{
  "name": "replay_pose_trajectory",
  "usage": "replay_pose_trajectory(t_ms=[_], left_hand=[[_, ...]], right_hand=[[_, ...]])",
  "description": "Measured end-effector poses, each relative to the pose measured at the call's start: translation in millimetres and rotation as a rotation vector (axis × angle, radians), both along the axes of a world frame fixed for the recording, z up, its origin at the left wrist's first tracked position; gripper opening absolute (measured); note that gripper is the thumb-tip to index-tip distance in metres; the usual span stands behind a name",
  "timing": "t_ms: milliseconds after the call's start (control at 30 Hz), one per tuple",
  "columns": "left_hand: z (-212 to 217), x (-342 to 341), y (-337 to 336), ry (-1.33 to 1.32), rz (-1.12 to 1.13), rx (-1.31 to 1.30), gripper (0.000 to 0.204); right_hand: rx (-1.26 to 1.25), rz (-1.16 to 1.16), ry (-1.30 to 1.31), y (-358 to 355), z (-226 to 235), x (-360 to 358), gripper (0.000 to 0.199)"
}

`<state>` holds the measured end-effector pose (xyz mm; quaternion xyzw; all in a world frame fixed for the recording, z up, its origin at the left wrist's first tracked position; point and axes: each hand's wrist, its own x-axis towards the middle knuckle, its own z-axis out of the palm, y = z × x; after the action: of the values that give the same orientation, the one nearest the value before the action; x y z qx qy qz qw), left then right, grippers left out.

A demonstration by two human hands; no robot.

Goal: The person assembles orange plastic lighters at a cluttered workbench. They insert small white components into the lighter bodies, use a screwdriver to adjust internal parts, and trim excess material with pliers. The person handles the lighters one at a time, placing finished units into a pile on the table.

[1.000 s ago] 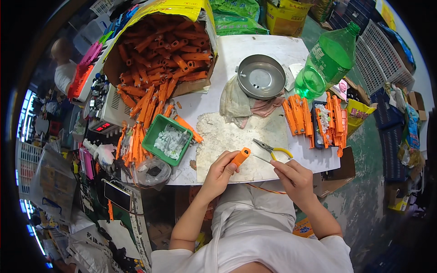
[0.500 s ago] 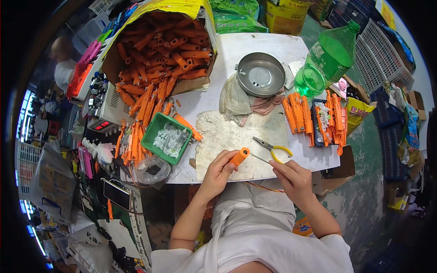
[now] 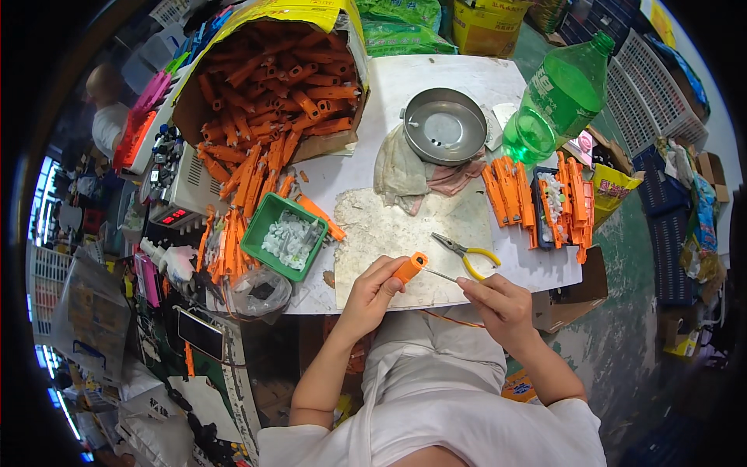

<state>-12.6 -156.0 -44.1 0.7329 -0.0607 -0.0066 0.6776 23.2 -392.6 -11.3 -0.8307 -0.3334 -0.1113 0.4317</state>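
Over the front edge of the table, my left hand (image 3: 374,294) is closed around an orange plastic casing (image 3: 408,269), its open end turned up and to the right. My right hand (image 3: 502,305) pinches a slim metal rod-shaped tool (image 3: 442,275); its handle is hidden in my fingers. The rod's tip reaches the casing's end, but whether it sits inside I cannot tell. Just beyond my right hand, pliers with yellow handles (image 3: 468,254) lie on a worn, stained board (image 3: 373,212), jaws apart.
A large carton (image 3: 354,58) spills orange casings (image 3: 261,101) at the far left. Nearer stands a green tray (image 3: 254,251) of white parts. Beyond the board are a metal bowl (image 3: 467,149) on rags and a green bottle (image 3: 564,97). More casings (image 3: 574,206) flank a dark tray at right.
My right hand has shifted slightly left, bringing the rod closer to the casing's end. My left hand stays almost where it was, still around the casing.
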Motion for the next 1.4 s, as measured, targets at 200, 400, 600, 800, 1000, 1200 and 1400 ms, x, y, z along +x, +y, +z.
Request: replay_pose_trajectory(t_ms=[200, 400, 600, 800, 1000, 1200, 1400], left_hand=[[11, 2, 5, -0.026, -0.013, 0.126, 0.036], [7, 4, 5, -0.009, -0.015, 0.152, 0.037], [-4, 6, -2, 0.167, 0.025, -0.019, 0.042], [-3, 6, -8, 0.443, 0.004, -0.343, 0.051], [-3, 3, -13, 0.428, 0.03, -0.463, 0.054], [-1, 0, -14, 0.408, 0.022, -0.42, 0.056], [7, 3, -16, 0.399, -0.011, -0.437, 0.056]], right_hand=[[-0.036, -0.001, -0.025, -1, -6, -4, 0.039], [0.083, -0.008, 0.475, 3, 4, -6, 0.022], [0.01, -0.023, 0.492, 0, 9, 8, 0.022], [0.008, 0.08, 0.545, 1, 8, 5, 0.021], [-0.112, 0.058, 0.626, 2, 20, 6, 0.019], [-0.148, 0.107, 0.875, -3, 25, 14, 0.02], [-0.129, 0.096, 0.731, -5, 30, 14, 0.023]])
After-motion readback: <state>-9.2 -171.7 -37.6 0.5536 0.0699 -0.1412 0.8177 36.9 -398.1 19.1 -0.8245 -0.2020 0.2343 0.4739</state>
